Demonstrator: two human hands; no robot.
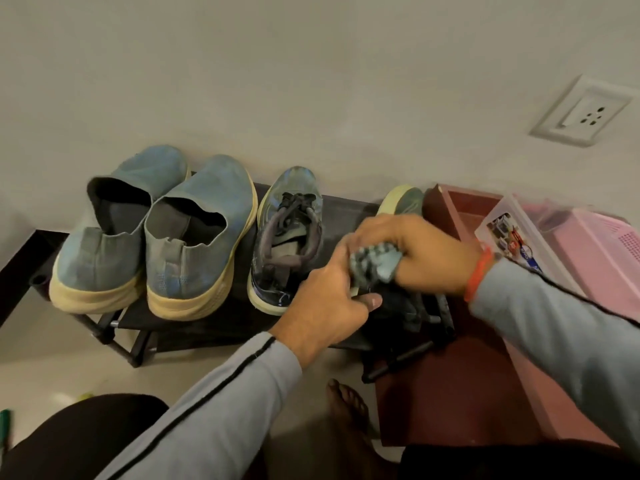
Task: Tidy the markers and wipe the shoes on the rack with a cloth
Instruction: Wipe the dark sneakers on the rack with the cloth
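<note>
Right hand (415, 251) bunched around a grey-green cloth (375, 263), pressing it onto the rightmost shoe (403, 199) on the rack (221, 320); left hand (329, 306) curled over the heel end of that same shoe, thumb laid along its dark edge, apparently steadying it. Taking the rack as landmark: two blue slip-on shoes (152, 237) stand on its left half, a laced grey-green sneaker (287, 233) sits just right of them, and the shoe under the cloth occupies the right end, mostly hidden by the hands with only its pale toe showing. Progress, as judged from this layout: wiping is under way on the last shoe in the row; whether the other three have been wiped cannot be told, though the slip-ons look dusty and faded. No marker can be identified with certainty; a green object (5, 429) lies on the floor left of the rack, too small to name. Right of the rack stand a maroon box (464, 209) and a pink basket (602, 251).
</note>
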